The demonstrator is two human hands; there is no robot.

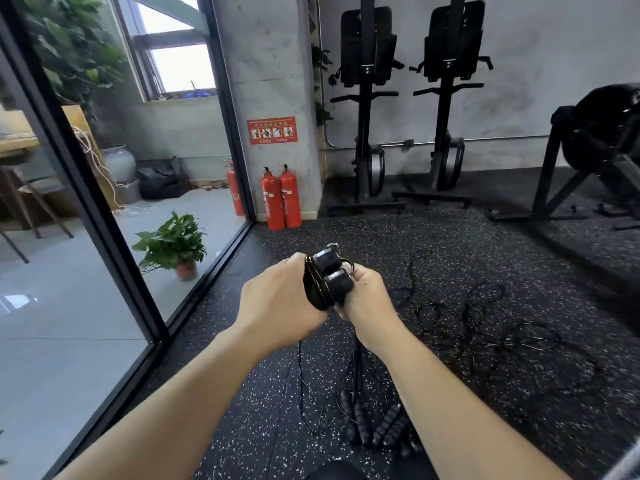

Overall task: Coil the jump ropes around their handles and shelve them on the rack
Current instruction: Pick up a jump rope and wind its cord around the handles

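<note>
Gripping one pair of handles (332, 275) together: left hand (277, 296) & right hand (363, 297) both curled round them, cord (300, 372) hanging below. Coiling prob. unfinished. Other ropes (485, 323) lie loose on floor (415, 244), other handles (377, 424) nearer. Rack not visible, so shelving all left.

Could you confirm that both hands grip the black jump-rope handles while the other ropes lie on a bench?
No: the head view shows the other ropes lying on the speckled floor, not a bench. The left hand and right hand do grip the black handles.
</note>
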